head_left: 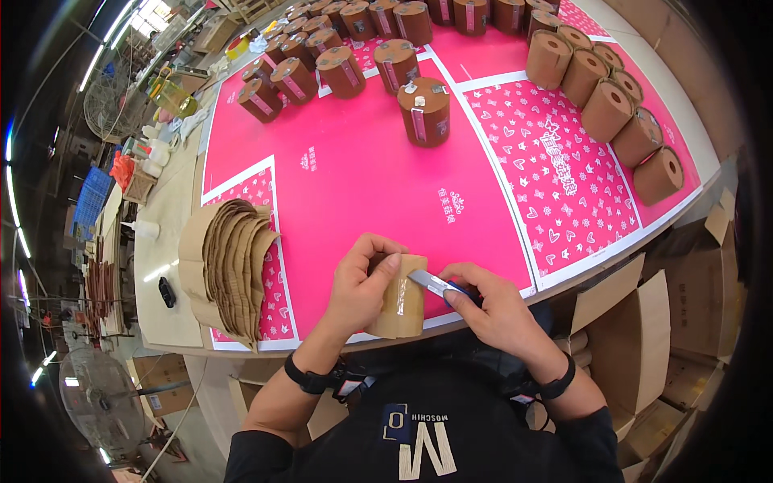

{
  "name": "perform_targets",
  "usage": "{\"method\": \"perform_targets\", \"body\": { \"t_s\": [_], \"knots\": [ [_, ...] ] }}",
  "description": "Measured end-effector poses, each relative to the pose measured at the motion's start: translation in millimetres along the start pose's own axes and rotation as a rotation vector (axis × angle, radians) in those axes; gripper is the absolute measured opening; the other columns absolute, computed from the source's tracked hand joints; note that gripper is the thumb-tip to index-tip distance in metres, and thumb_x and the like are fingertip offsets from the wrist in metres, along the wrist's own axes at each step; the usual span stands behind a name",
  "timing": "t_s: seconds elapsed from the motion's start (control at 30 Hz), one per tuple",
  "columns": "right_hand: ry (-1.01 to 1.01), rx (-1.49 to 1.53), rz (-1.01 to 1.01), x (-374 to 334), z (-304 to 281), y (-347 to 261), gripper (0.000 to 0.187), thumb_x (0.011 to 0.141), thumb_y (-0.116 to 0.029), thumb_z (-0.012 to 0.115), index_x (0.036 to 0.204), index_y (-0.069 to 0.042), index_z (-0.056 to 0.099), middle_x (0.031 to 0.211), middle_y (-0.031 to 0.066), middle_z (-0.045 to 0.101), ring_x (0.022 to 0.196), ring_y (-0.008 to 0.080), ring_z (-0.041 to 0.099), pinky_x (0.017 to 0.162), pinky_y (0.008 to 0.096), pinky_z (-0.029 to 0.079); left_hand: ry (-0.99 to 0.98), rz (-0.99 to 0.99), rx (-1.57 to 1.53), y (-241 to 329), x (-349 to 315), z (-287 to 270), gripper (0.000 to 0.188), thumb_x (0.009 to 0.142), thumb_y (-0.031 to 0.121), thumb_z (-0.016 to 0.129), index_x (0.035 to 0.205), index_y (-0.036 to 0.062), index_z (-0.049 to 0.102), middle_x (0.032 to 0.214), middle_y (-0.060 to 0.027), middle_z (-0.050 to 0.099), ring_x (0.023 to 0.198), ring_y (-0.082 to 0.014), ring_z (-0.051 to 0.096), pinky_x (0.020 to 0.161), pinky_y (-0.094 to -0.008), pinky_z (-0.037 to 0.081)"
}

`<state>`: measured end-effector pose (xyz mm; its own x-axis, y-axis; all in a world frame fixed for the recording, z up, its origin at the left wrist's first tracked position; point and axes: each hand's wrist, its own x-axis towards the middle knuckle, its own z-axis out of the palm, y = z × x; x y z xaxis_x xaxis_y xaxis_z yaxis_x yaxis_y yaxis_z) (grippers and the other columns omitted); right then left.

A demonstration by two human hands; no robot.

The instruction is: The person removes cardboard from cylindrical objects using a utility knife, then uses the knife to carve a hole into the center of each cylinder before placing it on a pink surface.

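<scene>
A roll wrapped in brown kraft paper (409,310), with a shiny strip of clear tape along it, stands at the near edge of the table. Around its left side and top my left hand (362,282) is closed, thumb pressed near the upper end. My right hand (493,306) grips a utility knife (439,284) with a dark blue handle. Its metal blade end rests on or just over the paper beside the tape; I cannot tell whether it cuts in. A fanned stack of brown paper sheets (229,270) lies to the left of my left hand.
Pink printed sheets (346,177) cover the table. One brown cylindrical box (424,113) stands mid-table, with several more behind it. Brown paper rolls (608,111) line the right edge. A small black object (167,292) lies left of the stack. Open cartons (624,338) stand below right.
</scene>
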<state>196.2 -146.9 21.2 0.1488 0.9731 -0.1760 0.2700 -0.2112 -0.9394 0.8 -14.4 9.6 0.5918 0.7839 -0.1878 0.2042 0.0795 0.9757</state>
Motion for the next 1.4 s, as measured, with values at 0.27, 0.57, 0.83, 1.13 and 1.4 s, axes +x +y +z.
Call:
{"method": "perform_targets", "body": {
  "t_s": [0.27, 0.57, 0.83, 1.13, 1.4],
  "knots": [
    [0.06, -0.039, -0.098, 3.0, 4.5, -0.3, 0.024, 0.098, -0.016, 0.065, 0.12, -0.007, 0.065, 0.095, 0.017, 0.067, 0.088, 0.0357, 0.067, 0.078, 0.0438, 0.052, -0.029, 0.003, -0.025, 2.9, -0.1, -1.3, 0.007, 0.107, 0.011, 0.056, 0.106, 0.004, 0.057, 0.123, -0.0094, 0.063, 0.104, -0.0096, 0.054, 0.095, -0.0284, 0.045],
    [0.054, -0.124, -0.134, 2.6, 4.4, -5.9, 0.023, 0.096, -0.015, 0.066, 0.118, -0.008, 0.066, 0.092, 0.0157, 0.066, 0.084, 0.0365, 0.066, 0.073, 0.0453, 0.052, 0.009, -0.037, 0.032, 2.2, -3.4, -1.0, 0.008, 0.108, 0.012, 0.055, 0.106, 0.0046, 0.056, 0.124, -0.0089, 0.061, 0.104, -0.0097, 0.052, 0.095, -0.0284, 0.045],
    [0.022, -0.169, -0.164, -3.3, 3.5, -7.1, 0.023, 0.096, -0.015, 0.067, 0.117, -0.009, 0.067, 0.09, 0.0154, 0.065, 0.082, 0.0362, 0.066, 0.071, 0.0456, 0.052, 0.041, -0.068, 0.074, 7.4, -4.8, 0.8, 0.009, 0.108, 0.012, 0.054, 0.106, 0.0043, 0.057, 0.122, -0.0078, 0.062, 0.103, -0.0099, 0.052, 0.096, -0.0288, 0.045],
    [-0.048, -0.188, -0.17, -19.6, -2.1, -10.5, 0.022, 0.094, -0.016, 0.069, 0.116, -0.011, 0.068, 0.09, 0.0145, 0.066, 0.084, 0.0357, 0.067, 0.073, 0.044, 0.054, 0.035, -0.116, -0.131, 15.4, -5.0, -1.2, 0.011, 0.109, 0.014, 0.053, 0.108, 0.0041, 0.058, 0.124, -0.0086, 0.062, 0.106, -0.0104, 0.055, 0.098, -0.0295, 0.046],
    [-0.068, -0.138, 0.005, -29.1, -40.3, -13.8, 0.043, 0.088, -0.025, 0.079, 0.123, -0.004, 0.066, 0.102, 0.0145, 0.07, 0.085, 0.027, 0.067, 0.078, 0.0369, 0.054, 0.116, -0.253, -0.177, 31.0, -10.9, -10.8, 0.018, 0.108, 0.019, 0.057, 0.118, 0.0037, 0.054, 0.126, -0.0115, 0.061, 0.112, -0.0131, 0.058, 0.1, -0.0327, 0.047]
  ]
}}
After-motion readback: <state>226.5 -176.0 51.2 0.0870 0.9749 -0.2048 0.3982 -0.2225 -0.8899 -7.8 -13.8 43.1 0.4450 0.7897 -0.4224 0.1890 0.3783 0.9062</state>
